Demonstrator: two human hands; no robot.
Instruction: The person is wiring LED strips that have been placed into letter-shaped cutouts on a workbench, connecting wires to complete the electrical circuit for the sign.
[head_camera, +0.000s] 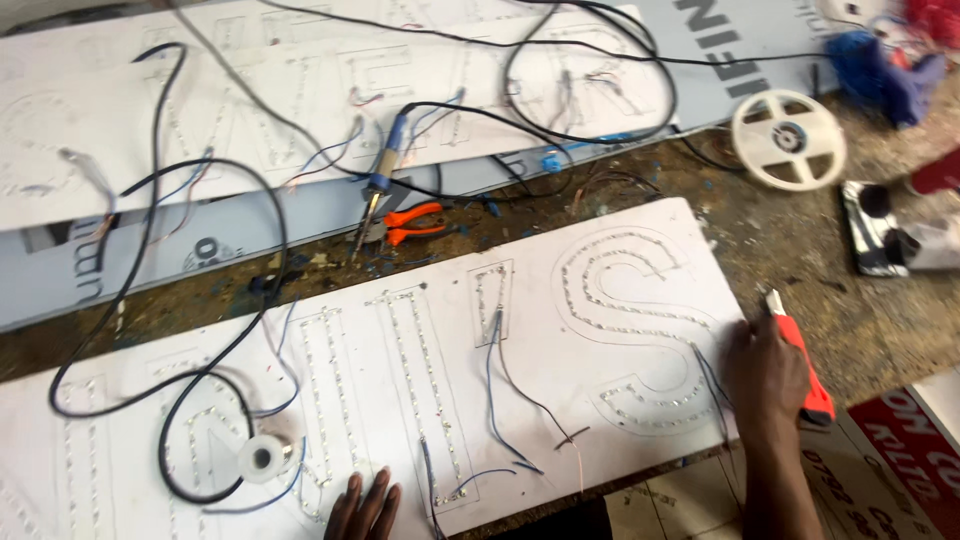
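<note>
Two hands resting on a white sign panel (420, 300) dotted with rows of small lights in letter outlines. Right hand (765, 365) closing around an orange utility knife (805, 365), blade tip poking up past the knuckles, at the panel's right edge beside the curved S-shaped letter (625, 300). Left hand (365, 505) lying at the panel's near edge, only fingertips showing, flat and holding nothing, touching the white surface next to thin blue wires (495, 400). Sitting on the panel well to the left of that hand, a small roll of solder wire (263, 457), ringed by a looping black cable (200, 330). Lying farther back on the worn wooden bench (800, 260), a blue-handled soldering iron (380, 180) with tip pointing toward the near panel, and orange-handled pliers (415, 222) just beside it. Leaning beyond those, a second white panel (300, 90) strewn with more black cable. Resting near the bench's far right, an empty white reel (788, 138), well apart from both hands.
</note>
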